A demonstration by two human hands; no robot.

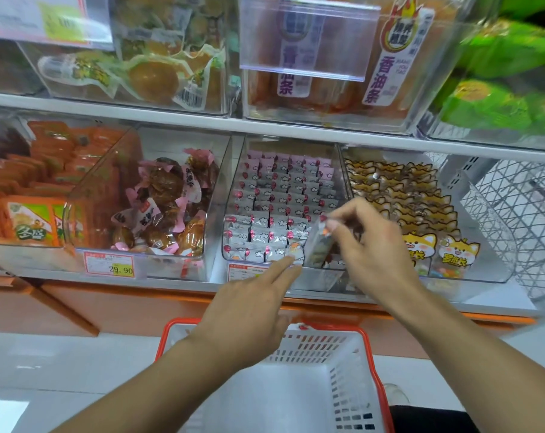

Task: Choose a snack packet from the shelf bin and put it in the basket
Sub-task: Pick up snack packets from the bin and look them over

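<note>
Below the hands: basket [355, 364] was placed under the shelf, probably to receive the packet.
Left hand [249, 310]: fingers were stretched flat toward the bin front, nothing was held.
Right hand [374, 245]: snack packet [319, 245] was pinched, lifted above the shelf bin [283, 207].

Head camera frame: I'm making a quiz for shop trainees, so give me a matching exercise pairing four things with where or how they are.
Things:
1. left hand
2. right hand
3. basket
4. price tag

States:
a. pinches a snack packet above the bin
b. on the front of the pink-wrapped snacks' bin
c. below the shelf, orange-rimmed
d. fingers straight, reaching toward the bin's front

Pairs: 1-d, 2-a, 3-c, 4-b
</note>
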